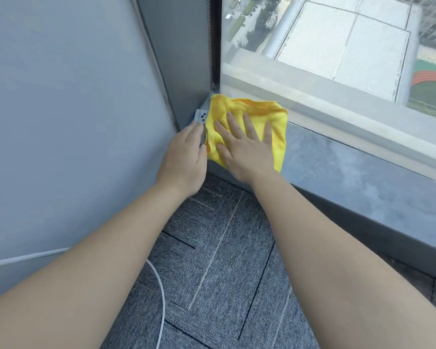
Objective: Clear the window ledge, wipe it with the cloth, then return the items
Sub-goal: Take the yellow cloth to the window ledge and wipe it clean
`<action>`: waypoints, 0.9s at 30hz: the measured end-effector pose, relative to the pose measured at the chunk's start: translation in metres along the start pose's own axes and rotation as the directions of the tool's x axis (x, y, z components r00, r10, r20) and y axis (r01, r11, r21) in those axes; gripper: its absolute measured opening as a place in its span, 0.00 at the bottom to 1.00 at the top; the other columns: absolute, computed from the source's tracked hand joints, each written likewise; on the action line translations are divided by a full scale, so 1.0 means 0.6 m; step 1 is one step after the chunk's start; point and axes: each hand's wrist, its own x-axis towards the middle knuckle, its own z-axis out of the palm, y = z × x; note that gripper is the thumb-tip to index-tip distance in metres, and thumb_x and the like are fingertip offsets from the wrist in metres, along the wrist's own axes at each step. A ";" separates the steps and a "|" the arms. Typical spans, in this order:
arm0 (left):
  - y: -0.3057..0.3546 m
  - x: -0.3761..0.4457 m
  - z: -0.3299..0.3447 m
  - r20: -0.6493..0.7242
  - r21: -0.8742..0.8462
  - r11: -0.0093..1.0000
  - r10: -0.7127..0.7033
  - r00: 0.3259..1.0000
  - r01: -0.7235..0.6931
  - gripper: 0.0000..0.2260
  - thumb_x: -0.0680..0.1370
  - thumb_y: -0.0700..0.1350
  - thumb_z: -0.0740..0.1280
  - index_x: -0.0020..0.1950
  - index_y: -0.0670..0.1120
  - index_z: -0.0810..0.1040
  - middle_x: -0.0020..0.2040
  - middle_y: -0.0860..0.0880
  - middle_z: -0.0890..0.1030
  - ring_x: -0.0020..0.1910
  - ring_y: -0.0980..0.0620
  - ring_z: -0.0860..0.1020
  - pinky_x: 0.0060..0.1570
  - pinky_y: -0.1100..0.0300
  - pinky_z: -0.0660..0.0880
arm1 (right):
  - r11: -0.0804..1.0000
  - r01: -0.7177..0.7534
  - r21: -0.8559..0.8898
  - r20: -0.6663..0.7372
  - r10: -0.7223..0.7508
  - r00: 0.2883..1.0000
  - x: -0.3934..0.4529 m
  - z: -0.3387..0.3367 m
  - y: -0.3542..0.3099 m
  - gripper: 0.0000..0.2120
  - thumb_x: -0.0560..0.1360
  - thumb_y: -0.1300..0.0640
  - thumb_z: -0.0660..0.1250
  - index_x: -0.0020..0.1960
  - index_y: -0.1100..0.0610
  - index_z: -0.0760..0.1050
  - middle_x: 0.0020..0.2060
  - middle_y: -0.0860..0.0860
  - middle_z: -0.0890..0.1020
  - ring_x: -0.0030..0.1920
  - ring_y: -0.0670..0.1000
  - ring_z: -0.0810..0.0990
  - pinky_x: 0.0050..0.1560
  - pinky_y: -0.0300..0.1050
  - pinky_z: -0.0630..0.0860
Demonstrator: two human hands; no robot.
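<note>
A yellow cloth (267,114) lies on the left end of the grey stone window ledge (350,172), in the corner by the window frame. My right hand (244,147) presses flat on the cloth with its fingers spread. My left hand (184,157) is at the ledge's left end, touching the cloth's edge. Its fingers curl against a small grey thing (202,138) that is mostly hidden. I cannot tell whether they grip it. No other items show on the visible part of the ledge.
A small grey socket plate (201,115) sits in the corner beside the cloth. A pale wall panel (73,109) stands at the left and window glass (337,59) rises behind the ledge. A white cable (161,298) runs over the grey carpet (224,273) below.
</note>
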 end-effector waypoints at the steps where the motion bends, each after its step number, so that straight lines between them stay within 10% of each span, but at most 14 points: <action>1: 0.006 0.003 0.003 0.012 -0.003 1.000 0.027 1.000 -0.027 0.21 0.77 0.38 0.54 0.70 0.37 0.61 0.73 0.39 0.63 0.73 0.44 0.60 0.73 0.55 0.53 | 1.000 0.026 -0.004 0.000 -0.026 1.000 -0.007 0.000 0.008 0.24 0.80 0.46 0.45 0.75 0.43 0.46 0.77 0.44 0.45 0.77 0.51 0.40 0.72 0.63 0.37; 9: 0.065 0.007 0.056 0.127 0.114 0.991 0.054 0.990 -0.069 0.28 0.73 0.52 0.49 0.72 0.44 0.58 0.76 0.43 0.59 0.75 0.44 0.55 0.74 0.51 0.50 | 0.980 -0.199 -0.017 0.038 0.199 0.979 -0.122 -0.004 0.127 0.25 0.78 0.40 0.44 0.74 0.39 0.43 0.77 0.41 0.43 0.76 0.54 0.38 0.70 0.67 0.33; 20: 0.073 -0.003 0.073 0.240 0.243 0.960 0.078 0.968 -0.138 0.21 0.80 0.46 0.51 0.73 0.47 0.55 0.77 0.45 0.54 0.76 0.43 0.48 0.74 0.48 0.45 | 0.709 -0.681 0.185 0.045 0.686 0.726 -0.135 -0.008 0.157 0.27 0.79 0.42 0.42 0.75 0.47 0.40 0.77 0.50 0.39 0.74 0.65 0.35 0.65 0.76 0.37; 27: 0.042 0.004 0.063 0.182 0.216 0.973 0.041 0.982 -0.080 0.21 0.79 0.44 0.53 0.72 0.42 0.57 0.76 0.41 0.55 0.75 0.41 0.51 0.74 0.49 0.49 | 0.958 -0.274 0.080 -0.016 0.276 0.961 -0.099 0.006 0.071 0.25 0.80 0.45 0.44 0.75 0.44 0.44 0.77 0.45 0.43 0.76 0.57 0.38 0.69 0.69 0.35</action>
